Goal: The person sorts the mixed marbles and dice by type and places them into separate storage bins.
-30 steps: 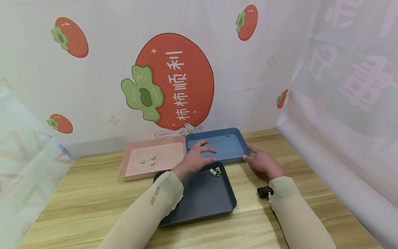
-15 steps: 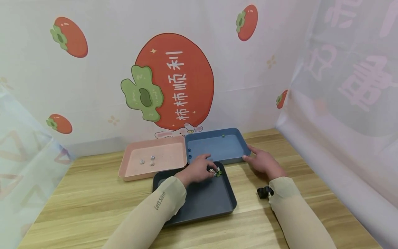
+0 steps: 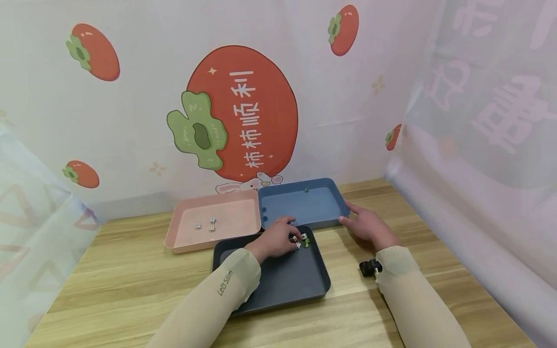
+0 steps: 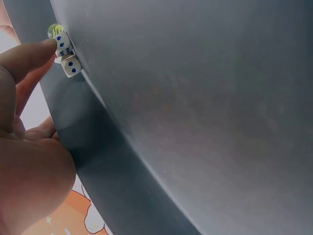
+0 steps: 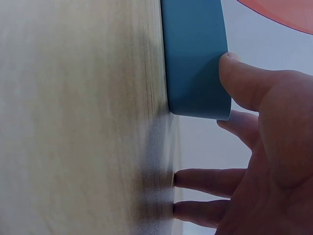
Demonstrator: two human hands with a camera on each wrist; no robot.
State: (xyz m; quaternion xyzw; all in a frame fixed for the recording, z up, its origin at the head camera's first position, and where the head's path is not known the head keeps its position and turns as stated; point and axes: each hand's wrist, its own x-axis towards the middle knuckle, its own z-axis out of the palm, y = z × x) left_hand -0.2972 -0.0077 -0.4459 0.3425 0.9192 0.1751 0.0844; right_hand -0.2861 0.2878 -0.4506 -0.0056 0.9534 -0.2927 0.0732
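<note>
In the head view my left hand (image 3: pixel 278 238) reaches into the dark grey tray (image 3: pixel 287 280), fingers curled at a small cluster in its far right corner. My thumb and a finger pinch a white die (image 4: pixel 62 44) with blue pips. A second white die (image 4: pixel 71 66) lies right beside it, and a clear yellow-green bead (image 4: pixel 55 30) sits just beyond. My right hand (image 3: pixel 365 226) holds the near right corner of the blue tray (image 5: pixel 195 58), thumb at the rim, index finger round the side; two other fingertips reach down to the table.
The pink tray (image 3: pixel 235 234), holding several white dice (image 3: pixel 212 228), stands left of the blue tray. Inside the blue tray are a small green piece (image 3: pixel 306 190) and two small blue pieces (image 3: pixel 265 218). A black object (image 3: pixel 368 268) lies by the right wrist. A printed cloth (image 3: pixel 322 145) hangs behind.
My left hand has come down from above the trays to the dice in the grey tray. The green piece has moved left inside the blue tray. My right hand stays at its corner.
</note>
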